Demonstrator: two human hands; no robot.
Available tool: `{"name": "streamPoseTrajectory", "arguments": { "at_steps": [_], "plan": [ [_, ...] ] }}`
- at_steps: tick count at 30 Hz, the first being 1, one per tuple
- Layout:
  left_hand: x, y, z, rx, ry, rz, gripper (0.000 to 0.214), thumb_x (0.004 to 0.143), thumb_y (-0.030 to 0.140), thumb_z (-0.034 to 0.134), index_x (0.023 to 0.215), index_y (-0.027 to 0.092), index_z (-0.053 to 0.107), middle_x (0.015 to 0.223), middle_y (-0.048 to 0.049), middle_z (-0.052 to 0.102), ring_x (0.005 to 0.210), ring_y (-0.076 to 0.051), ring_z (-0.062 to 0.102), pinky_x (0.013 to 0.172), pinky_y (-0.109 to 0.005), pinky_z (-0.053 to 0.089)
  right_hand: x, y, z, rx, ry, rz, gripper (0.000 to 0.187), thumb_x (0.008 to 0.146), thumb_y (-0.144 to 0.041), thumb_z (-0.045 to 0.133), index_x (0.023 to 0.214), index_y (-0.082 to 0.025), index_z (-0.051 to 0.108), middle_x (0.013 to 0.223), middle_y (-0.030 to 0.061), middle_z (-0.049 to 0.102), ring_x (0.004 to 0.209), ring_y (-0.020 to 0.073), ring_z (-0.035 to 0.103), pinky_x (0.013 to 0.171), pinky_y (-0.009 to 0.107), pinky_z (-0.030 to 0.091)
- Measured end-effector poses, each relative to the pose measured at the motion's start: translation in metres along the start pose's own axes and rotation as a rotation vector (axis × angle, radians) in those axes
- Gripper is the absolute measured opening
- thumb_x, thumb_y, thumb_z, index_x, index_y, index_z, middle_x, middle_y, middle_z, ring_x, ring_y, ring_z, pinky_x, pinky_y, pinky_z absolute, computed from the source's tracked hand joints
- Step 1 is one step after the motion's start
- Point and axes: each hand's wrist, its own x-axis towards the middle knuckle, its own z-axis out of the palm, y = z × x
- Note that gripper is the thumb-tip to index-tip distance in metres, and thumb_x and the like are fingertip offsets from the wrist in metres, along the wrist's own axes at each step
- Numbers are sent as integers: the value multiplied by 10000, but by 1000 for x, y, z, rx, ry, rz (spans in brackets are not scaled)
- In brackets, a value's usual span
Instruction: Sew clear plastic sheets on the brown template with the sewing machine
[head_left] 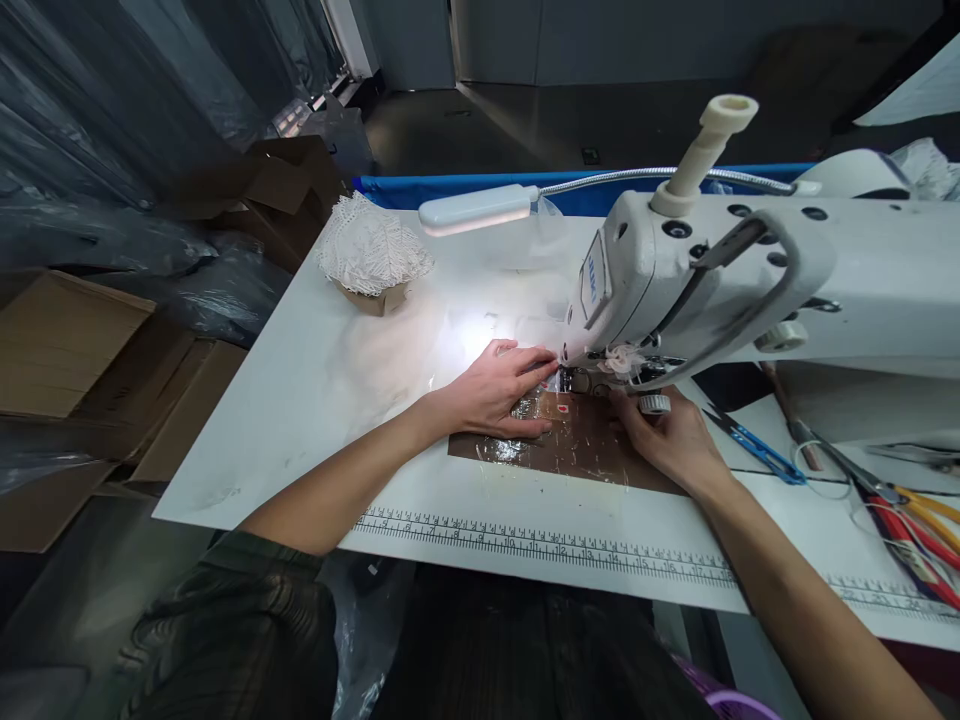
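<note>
My left hand (502, 390) lies flat with fingers spread on the brown, shiny, tape-covered plate (600, 455) of a white sewing machine (750, 275). Its fingertips reach close to the needle and presser foot area (574, 380). On the other side of the needle, my right hand (675, 440) is curled, thumb forward, beside the machine's knurled knob (654, 404). Its fingertips are partly hidden behind machine parts, and what they pinch cannot be made out. Sheer pale fabric (397, 350) seems to spread over the white table left of the needle.
A pile of white lace (371, 245) stands at the table's back left. A lit lamp (476, 210) hangs above the work. Blue thread snips (757, 445) and orange-handled scissors (926, 510) lie at right. A printed ruler (540, 545) runs along the front edge. Cardboard boxes (75, 345) stand left.
</note>
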Motion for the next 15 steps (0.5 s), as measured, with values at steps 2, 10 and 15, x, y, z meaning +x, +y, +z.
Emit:
{"name": "streamPoseTrajectory", "arguments": {
  "at_steps": [2, 10, 15],
  "plan": [
    [2, -2, 0, -38, 13, -8, 626, 881, 554, 517, 1354, 146, 469, 1308, -164, 513, 1140, -285, 523, 1042, -474, 337, -1, -2, 1, -9, 34, 13, 256, 840, -473, 538, 757, -231, 543, 675, 26, 631, 583, 188, 597, 520, 293, 463],
    [15, -21, -14, -82, -75, 13, 496, 855, 523, 587, 1180, 151, 631, 1132, -134, 598, 1070, -275, 565, 954, -413, 429, -4, -9, 1, -58, 16, -19, 194, 840, -411, 519, 777, -229, 538, 649, 32, 601, 620, 207, 585, 518, 290, 419],
    [27, -37, -28, -222, -66, -33, 334, 897, 432, 558, 1047, 166, 693, 1147, -105, 628, 1018, -215, 613, 893, -351, 505, -5, -11, -1, -61, -15, -82, 177, 849, -386, 506, 814, -228, 576, 665, 37, 609, 641, 215, 589, 501, 290, 408]
  ]
}}
